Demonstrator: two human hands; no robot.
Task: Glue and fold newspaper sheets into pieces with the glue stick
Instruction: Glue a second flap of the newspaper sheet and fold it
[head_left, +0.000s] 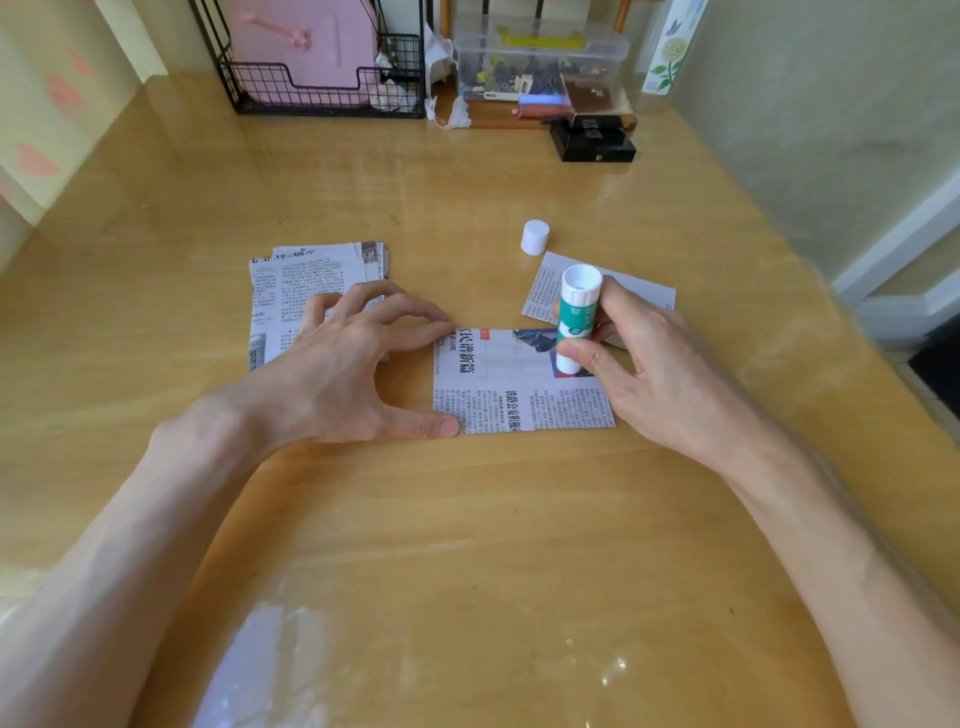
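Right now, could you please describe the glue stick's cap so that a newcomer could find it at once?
On the wooden table, look just beyond the right hand gripping the glue stick. The cap stands by the far corner of a small newspaper piece: a short, all-white cylinder with no green label.

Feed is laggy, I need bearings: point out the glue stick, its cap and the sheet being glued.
glue stick (576, 313), head view, green label on barrel.
cap (534, 243), head view, white side wall.
sheet (519, 401), head view, printed text, lower middle.
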